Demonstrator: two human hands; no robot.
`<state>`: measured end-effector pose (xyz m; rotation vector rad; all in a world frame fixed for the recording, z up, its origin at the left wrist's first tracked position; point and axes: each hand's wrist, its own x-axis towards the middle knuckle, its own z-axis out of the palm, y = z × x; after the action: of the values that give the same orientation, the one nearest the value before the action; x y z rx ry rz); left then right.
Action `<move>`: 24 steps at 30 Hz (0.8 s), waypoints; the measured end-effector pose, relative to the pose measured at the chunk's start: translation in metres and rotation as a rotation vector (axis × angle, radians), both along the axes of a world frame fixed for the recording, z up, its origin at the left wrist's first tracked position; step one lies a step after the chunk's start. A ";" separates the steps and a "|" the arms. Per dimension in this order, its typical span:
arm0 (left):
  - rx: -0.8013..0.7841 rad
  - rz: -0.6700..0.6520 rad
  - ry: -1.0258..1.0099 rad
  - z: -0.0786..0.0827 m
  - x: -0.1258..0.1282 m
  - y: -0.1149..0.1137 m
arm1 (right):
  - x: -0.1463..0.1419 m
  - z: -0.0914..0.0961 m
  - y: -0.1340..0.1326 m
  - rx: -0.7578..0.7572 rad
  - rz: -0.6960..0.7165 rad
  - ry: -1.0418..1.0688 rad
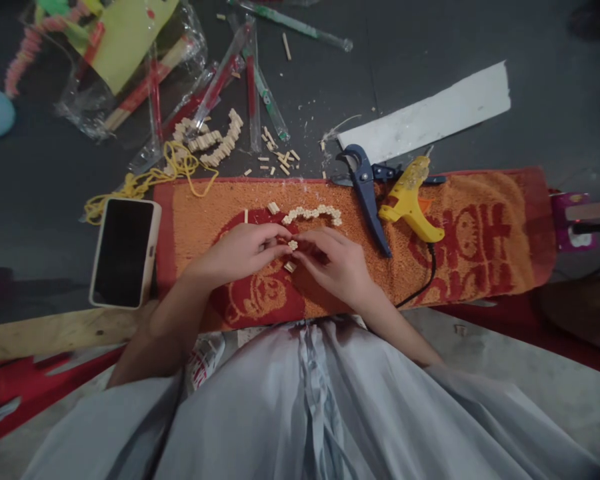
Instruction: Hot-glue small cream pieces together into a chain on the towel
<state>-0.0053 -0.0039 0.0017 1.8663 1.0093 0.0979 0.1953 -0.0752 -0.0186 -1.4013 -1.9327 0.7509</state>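
Between the fingertips of both hands is a small cluster of short wooden sticks (293, 245), its round ends facing up like a flower. My left hand (253, 250) pinches it from the left, and my right hand (336, 263) closes on it from the right. Just below the fingers, a small stick bundle (290, 267) lies on the orange and red towel (195, 220). Above the hands rests a wavy chain of joined stick clusters (313, 213). Another small bundle (273, 208) and a single stick (246, 216) lie to its left.
Right of the hands lie blue-handled cutters (367, 193) and a yellow glue gun (413, 203) with its cord. A phone (125, 253) sits at left beside yellow string (150, 177). Beyond are loose stick pieces (284, 160), plastic-wrapped items (153, 87) and a white strip (430, 110).
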 end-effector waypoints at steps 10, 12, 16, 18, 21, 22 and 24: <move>0.065 0.019 -0.017 0.001 -0.001 0.000 | -0.008 0.002 0.003 0.045 -0.066 0.033; 0.112 0.026 -0.005 0.000 -0.002 0.000 | -0.009 0.001 0.003 0.047 -0.091 0.030; 0.200 0.031 -0.009 -0.003 -0.003 -0.001 | -0.011 -0.002 0.004 0.047 -0.116 0.015; 0.217 0.036 -0.003 -0.004 -0.003 -0.001 | -0.011 -0.004 0.004 0.047 -0.116 0.014; 0.235 0.047 0.014 -0.005 -0.003 -0.002 | -0.011 -0.007 0.005 0.048 -0.109 0.018; 0.245 0.049 0.019 -0.005 -0.003 -0.002 | -0.011 -0.009 0.006 0.052 -0.106 0.023; 0.267 0.056 0.025 -0.005 -0.003 -0.002 | -0.011 -0.011 0.007 0.076 -0.098 0.037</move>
<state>-0.0082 -0.0062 -0.0036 2.0839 1.1100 0.2539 0.1841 -0.0687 -0.0298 -1.4147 -1.8306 0.6467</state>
